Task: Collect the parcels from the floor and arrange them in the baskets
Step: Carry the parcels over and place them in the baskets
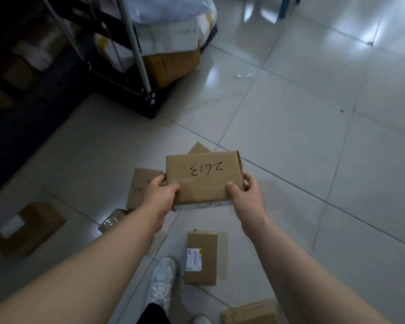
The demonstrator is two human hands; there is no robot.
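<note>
I hold a brown cardboard parcel [202, 176] marked with handwritten digits above the floor, in the middle of the view. My left hand [160, 195] grips its left near edge, thumb on top. My right hand [247, 195] grips its right near edge the same way. Several more cardboard parcels lie on the tiles: one [142, 185] partly under my left hand, a labelled one [201, 258] by my shoe, one [27, 228] at the far left, one [250, 313] at the bottom edge. A black basket cart [150, 106] full of parcels stands at the upper left.
Dark shelving [21, 78] fills the left side beside the cart. My white shoe [161, 281] stands on the tiles below the held parcel. A small scrap of clear plastic [242, 74] lies on the floor to the right of the cart. Glossy white tiles stretch to the right.
</note>
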